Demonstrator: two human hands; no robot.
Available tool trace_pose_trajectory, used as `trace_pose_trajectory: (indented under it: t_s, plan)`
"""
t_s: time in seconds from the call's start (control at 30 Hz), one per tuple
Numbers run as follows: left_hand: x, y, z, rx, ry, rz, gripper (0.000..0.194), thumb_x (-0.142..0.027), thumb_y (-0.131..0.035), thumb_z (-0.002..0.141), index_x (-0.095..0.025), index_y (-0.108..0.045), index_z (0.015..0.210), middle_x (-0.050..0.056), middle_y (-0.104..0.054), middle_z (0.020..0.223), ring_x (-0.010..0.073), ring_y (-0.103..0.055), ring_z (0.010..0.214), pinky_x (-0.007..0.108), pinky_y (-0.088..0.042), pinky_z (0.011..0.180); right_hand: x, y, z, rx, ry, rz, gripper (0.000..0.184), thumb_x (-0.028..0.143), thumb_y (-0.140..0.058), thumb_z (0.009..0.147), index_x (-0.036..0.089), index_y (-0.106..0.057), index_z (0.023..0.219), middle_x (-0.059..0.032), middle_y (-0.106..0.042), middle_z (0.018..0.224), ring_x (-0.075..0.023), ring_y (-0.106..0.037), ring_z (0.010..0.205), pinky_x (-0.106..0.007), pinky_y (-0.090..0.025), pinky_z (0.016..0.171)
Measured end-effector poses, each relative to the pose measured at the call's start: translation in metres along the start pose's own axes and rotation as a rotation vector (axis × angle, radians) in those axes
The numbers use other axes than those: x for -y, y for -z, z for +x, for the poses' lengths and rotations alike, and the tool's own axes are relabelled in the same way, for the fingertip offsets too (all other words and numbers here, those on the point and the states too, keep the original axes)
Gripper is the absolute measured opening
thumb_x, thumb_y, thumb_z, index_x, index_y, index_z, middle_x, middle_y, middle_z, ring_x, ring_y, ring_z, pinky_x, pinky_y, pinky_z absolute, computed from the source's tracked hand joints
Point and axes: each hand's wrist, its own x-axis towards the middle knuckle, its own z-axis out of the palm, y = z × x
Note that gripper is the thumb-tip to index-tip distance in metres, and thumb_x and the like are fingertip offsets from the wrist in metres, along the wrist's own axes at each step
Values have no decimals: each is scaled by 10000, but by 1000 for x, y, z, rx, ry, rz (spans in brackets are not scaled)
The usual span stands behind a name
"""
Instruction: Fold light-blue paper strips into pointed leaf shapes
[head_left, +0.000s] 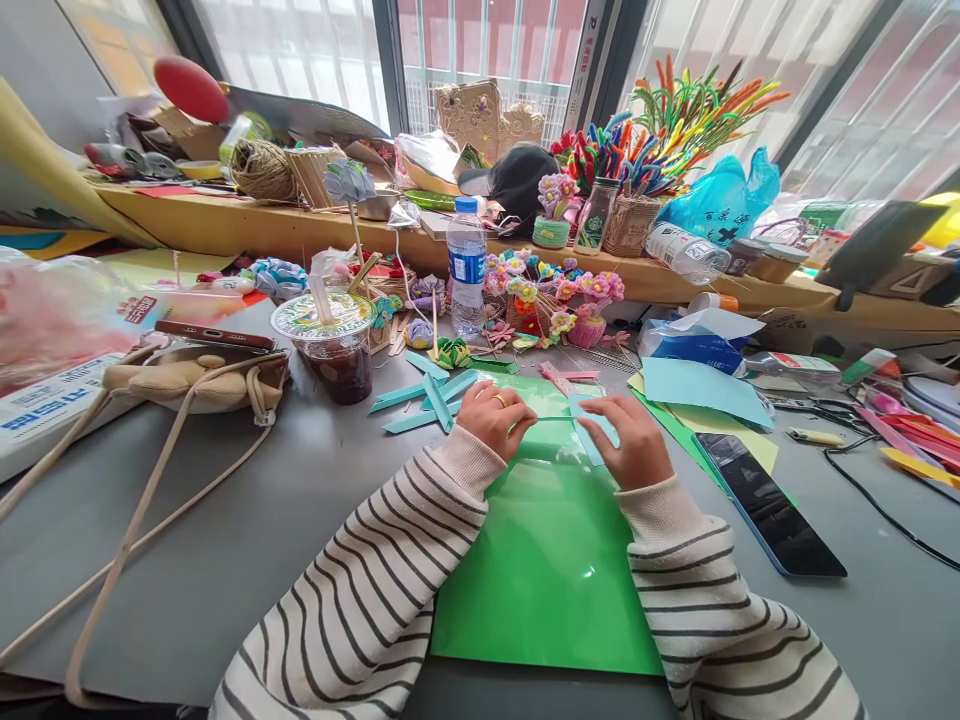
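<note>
My two hands rest on a shiny green sheet lying on the grey table. My left hand, with a ring on one finger, has its fingers curled and pinches the near end of a thin green paper strip. My right hand is closed on a light blue paper strip and on the other end of the thin strip. Several folded teal paper strips lie just beyond my left hand.
A dark phone lies right of the green sheet. A lidded drink cup and a water bottle stand behind. A beige bag with long straps lies left. Craft flowers, coloured papers and a black cable crowd the back and right.
</note>
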Motion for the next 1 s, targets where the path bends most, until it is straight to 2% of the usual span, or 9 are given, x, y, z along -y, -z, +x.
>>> trace_pose_trajectory:
  t_s: [0.07,0.13,0.33,0.53,1.0]
  plan:
    - [-2,1,1,13,-21,-14,194,-305,-448,725,-224,-616,671,-2,-612,682,125,-501,676,317,-277,832,6,-4,0,85,77,37,185,265,-490,728,150,-567,851,-73,-581,785,-181,-496,754,-279,-394,674]
    - [-3,2,2,32,-48,-34,198,-302,-442,729,-224,-618,685,-4,-617,692,121,-504,675,318,-282,829,11,-9,0,120,82,14,152,217,-449,757,165,-590,739,-49,-581,672,-160,-496,673,-256,-385,628]
    - [-7,0,3,31,-134,-52,187,-286,-439,734,-226,-615,705,-17,-620,687,110,-517,669,322,-294,834,17,-13,0,88,141,-68,185,188,-444,761,163,-603,670,-32,-574,591,-138,-468,600,-235,-349,583]
    - [-7,1,2,-2,-153,-18,178,-259,-439,735,-227,-608,688,-31,-617,670,96,-522,641,327,-293,842,15,-8,1,34,177,-115,162,158,-472,741,161,-605,649,-23,-590,587,-133,-482,601,-234,-337,583]
    - [7,2,2,-132,-168,122,141,-242,-478,708,-237,-608,653,-55,-615,632,99,-519,610,327,-316,824,-3,7,2,1,97,-199,147,170,-498,726,170,-618,641,-23,-612,607,-138,-514,611,-231,-354,590]
